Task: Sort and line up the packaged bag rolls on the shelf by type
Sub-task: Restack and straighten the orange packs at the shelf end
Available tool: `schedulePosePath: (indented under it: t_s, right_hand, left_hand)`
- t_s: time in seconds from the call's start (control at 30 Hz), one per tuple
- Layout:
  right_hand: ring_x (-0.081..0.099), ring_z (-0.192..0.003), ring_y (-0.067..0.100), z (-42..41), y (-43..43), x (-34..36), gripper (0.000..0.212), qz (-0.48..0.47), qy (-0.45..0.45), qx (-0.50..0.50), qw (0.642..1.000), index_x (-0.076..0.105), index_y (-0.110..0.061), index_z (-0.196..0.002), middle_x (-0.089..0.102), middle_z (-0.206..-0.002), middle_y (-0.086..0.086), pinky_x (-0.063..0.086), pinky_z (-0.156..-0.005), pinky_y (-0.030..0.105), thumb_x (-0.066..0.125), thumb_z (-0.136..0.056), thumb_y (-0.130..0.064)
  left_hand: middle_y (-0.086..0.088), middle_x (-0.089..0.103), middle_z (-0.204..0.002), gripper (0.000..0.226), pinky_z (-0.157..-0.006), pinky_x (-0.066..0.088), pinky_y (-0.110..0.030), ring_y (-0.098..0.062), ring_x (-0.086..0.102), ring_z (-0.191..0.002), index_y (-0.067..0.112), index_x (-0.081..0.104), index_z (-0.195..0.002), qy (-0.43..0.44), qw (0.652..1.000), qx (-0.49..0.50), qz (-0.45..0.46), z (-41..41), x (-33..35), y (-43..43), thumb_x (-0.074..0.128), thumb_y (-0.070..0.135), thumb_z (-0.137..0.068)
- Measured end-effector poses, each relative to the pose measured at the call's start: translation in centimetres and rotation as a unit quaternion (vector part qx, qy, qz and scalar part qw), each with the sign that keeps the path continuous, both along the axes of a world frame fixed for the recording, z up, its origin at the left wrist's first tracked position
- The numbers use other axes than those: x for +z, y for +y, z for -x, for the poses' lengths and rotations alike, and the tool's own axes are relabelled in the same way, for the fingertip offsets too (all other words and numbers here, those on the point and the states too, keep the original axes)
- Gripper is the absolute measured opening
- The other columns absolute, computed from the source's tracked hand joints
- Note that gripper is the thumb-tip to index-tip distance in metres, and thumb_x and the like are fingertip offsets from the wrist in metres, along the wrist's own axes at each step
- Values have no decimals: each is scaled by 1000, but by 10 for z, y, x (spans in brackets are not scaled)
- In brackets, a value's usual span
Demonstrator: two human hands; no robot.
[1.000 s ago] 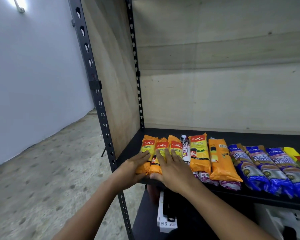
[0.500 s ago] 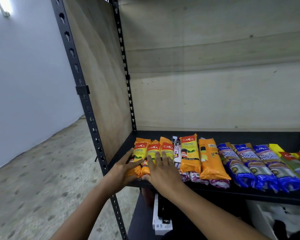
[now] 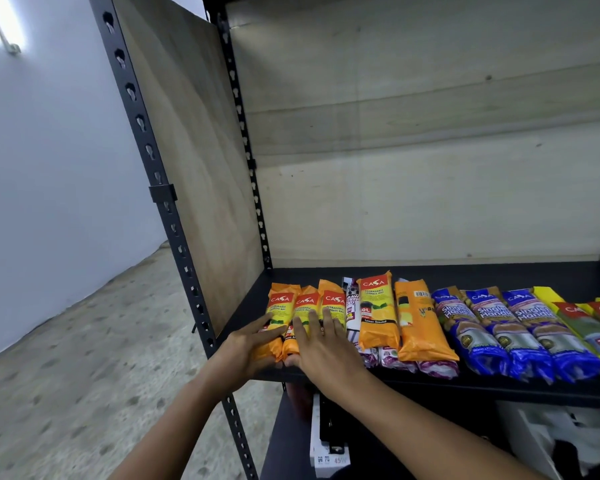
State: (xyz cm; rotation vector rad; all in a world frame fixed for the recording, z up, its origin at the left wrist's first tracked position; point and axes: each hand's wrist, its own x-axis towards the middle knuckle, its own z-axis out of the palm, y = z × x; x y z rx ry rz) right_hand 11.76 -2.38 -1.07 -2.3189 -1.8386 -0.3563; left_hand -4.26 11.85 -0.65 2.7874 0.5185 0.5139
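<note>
Lying in a row along the near edge of the black shelf (image 3: 430, 275), bag rolls are being shown; three orange rolls (image 3: 307, 308) at the left end are being pressed flat under both open hands, left hand (image 3: 245, 349) beside right hand (image 3: 323, 348).

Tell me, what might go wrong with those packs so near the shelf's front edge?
Two risks, as guesses. The three small orange packs under the left hand and right hand sit at the shelf lip; a sideways push could tip one off. The white pack is wedged between orange ones, so squaring the row may leave types mixed.
</note>
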Motion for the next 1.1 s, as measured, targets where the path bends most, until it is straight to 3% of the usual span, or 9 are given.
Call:
schedulePosePath:
  t_s: [0.3, 0.37, 0.43, 0.53, 0.63, 0.77, 0.9, 1.03, 1.1]
  right_hand:
    - [-1, -149, 44, 0, -6, 20, 94, 53, 40, -7, 998, 6, -16, -156, 6, -162, 22, 7, -118, 57, 42, -89, -71]
    - [-3, -150, 40, 0, -11, 26, 96, 53, 36, 2, 998, 5, -16, -157, 4, -163, 19, 2, -118, 56, 44, -88, -71]
    - [-2, -151, 36, 1, -19, 31, 94, 48, 47, 16, 998, 8, -15, -156, 6, -164, 16, 2, -119, 54, 49, -90, -66]
    - [11, -150, 31, 6, -37, 42, 82, 9, 100, 23, 995, 18, -14, -154, 15, -163, 11, 21, -117, 49, 54, -93, -55]
    - [38, -138, 22, 6, -60, 58, 63, -79, 132, 23, 988, 28, -23, -150, 29, -157, 1, 46, -96, 36, 50, -97, -48]
    - [47, -125, 11, -8, -93, 79, 47, -173, 145, 27, 974, 38, -30, -144, 38, -146, -8, 49, -86, 27, 43, -99, -45]
    - [39, -132, 12, -45, -126, 86, 49, -194, 143, -23, 970, 39, -30, -144, 39, -147, -6, 43, -91, 27, 46, -98, -43]
    - [14, -148, 20, -79, -152, 77, 72, -83, 179, -79, 977, 17, -30, -155, 17, -160, -1, 31, -113, 43, 49, -94, -53]
    - [-1, -151, 22, -87, -160, 74, 85, -27, 206, -84, 975, 5, -31, -157, 3, -165, -2, 21, -117, 46, 52, -91, -59]
  left_hand:
    - [12, 4, -161, 74, -99, 31, -8, -13, 22, -145, 52, 26, -147, 25, 999, 36, 17, -1, 3, -16, 66, 55, -84]
    - [15, -1, -161, 84, -108, 32, -18, -14, 15, -147, 57, 16, -147, 38, 999, 28, 27, 0, 9, -22, 65, 64, -80]
    - [14, -5, -162, 89, -121, 16, -40, -18, -4, -150, 61, 7, -146, 60, 998, 26, 14, 0, 14, -29, 62, 73, -76]
    - [13, -4, -163, 84, -120, -8, -47, -13, -22, -148, 60, 5, -147, 54, 998, 13, -29, -6, 23, -43, 56, 74, -81]
    - [14, 12, -162, 73, -122, -2, -45, -10, -4, -151, 52, 20, -149, 9, 1000, -3, -24, -18, 35, -59, 57, 58, -86]
    - [16, 32, -153, 62, -114, 31, -33, -7, 31, -141, 42, 41, -143, -25, 999, -29, 15, -47, 44, -86, 61, 48, -85]
    - [14, 24, -158, 72, -113, 34, -42, -11, 26, -143, 50, 28, -147, 11, 999, -26, 19, -79, 46, -111, 55, 69, -83]
    - [16, 10, -162, 73, -109, 34, -33, -13, 24, -145, 51, 21, -149, 7, 998, -45, 32, -106, 52, -131, 54, 69, -86]
    - [17, 4, -163, 75, -112, 32, -37, -14, 19, -147, 50, 20, -150, 24, 998, -57, 32, -116, 53, -134, 54, 69, -86]
